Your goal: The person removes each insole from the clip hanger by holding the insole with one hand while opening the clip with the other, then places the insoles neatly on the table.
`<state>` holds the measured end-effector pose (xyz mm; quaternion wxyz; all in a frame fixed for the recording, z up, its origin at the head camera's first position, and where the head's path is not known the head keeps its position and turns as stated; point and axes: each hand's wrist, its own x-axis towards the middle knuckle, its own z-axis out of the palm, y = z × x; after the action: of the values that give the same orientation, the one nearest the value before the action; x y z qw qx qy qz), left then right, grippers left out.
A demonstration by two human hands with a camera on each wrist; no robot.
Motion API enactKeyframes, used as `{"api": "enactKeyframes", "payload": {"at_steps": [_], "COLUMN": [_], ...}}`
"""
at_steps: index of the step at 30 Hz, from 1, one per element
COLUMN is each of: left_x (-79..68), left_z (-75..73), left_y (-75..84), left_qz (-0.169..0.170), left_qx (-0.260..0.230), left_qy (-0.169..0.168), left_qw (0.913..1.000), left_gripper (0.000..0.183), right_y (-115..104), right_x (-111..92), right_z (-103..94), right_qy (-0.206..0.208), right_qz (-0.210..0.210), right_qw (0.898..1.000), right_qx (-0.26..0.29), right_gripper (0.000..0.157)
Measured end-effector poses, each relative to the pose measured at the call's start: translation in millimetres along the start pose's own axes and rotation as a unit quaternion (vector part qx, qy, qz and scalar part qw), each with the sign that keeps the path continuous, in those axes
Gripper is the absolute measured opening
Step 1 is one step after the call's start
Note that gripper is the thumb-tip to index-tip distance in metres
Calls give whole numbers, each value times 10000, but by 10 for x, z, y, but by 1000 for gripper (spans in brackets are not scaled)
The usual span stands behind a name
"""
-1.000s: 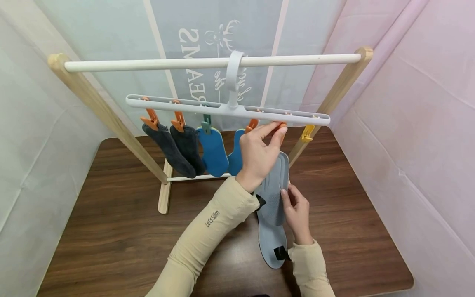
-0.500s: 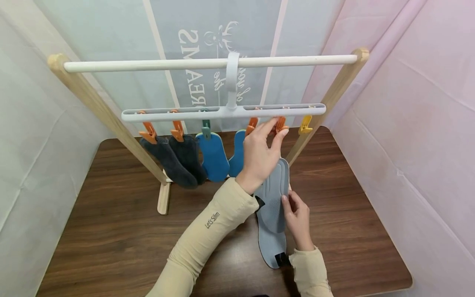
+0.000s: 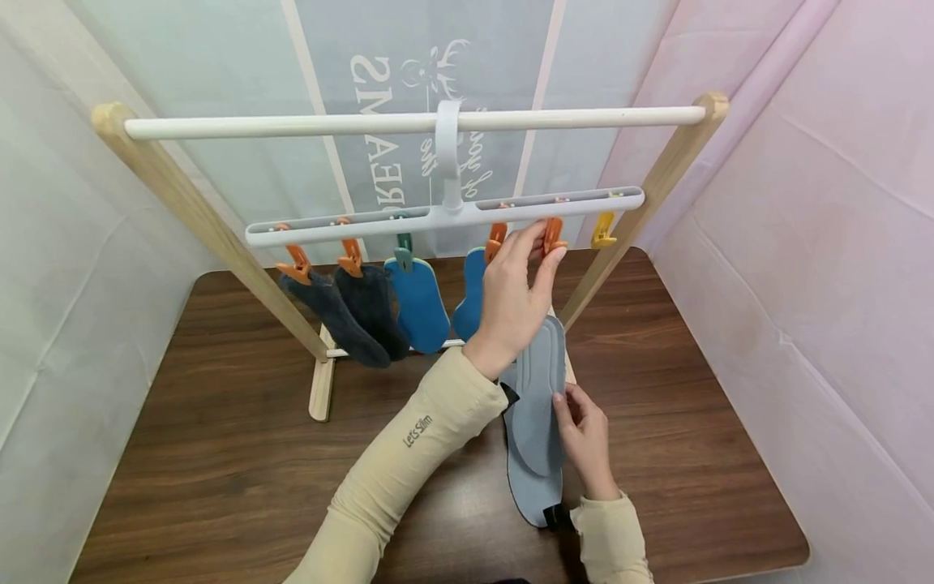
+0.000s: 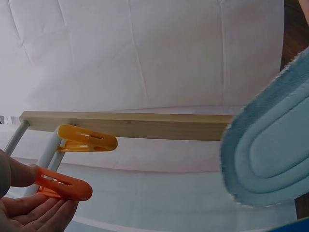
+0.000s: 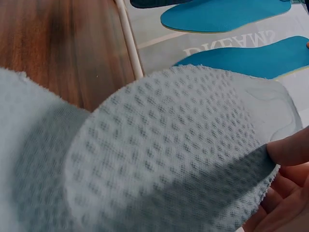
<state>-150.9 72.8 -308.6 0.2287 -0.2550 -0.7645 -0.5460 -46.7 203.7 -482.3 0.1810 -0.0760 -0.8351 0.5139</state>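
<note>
My left hand [image 3: 511,296] pinches an orange clip [image 3: 554,234] hanging from the light grey clip hanger [image 3: 409,221]. In the left wrist view, thumb and fingers press that orange clip [image 4: 65,184] at its hanger end, and no item shows in its tip. Below, my right hand [image 3: 586,434] holds a grey insole [image 3: 538,405] by its right edge, thumb on top. The insole's upper end stands below the clip, apart from it. Its dimpled surface [image 5: 164,145] fills much of the right wrist view. A second grey insole [image 3: 533,495] lies underneath, seemingly on the table.
Two dark fuzzy insole-shaped pieces [image 3: 336,320] and two blue insoles [image 3: 419,308] hang from clips on the left and middle. A yellow clip [image 3: 603,230] hangs bare at the right. A wooden stand with a white rod [image 3: 292,126] carries the hanger over a brown table [image 3: 219,487].
The hanger has swung, its right end now higher in view. My left hand keeps its pinch on the orange clip. The held insole and my right hand have come slightly lower.
</note>
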Motion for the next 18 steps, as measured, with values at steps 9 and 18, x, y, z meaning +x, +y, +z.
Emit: {"api": "enactKeyframes", "payload": {"at_steps": [9,18], "left_x": [14,-1], "left_z": [26,9], "left_y": [-15,-16], "left_qz": [94,15], "left_qx": [-129,-209], "left_qy": [55,247], "left_qw": [9999,9995], "left_gripper": [38,30], "right_y": [57,96], "right_x": [-32,-13], "right_z": [-42,-56], "right_qy": [-196,-165], "right_qz": [210,223], "right_qw": [9994,9992], "right_qx": [-178,-297], "right_gripper": [19,18]}}
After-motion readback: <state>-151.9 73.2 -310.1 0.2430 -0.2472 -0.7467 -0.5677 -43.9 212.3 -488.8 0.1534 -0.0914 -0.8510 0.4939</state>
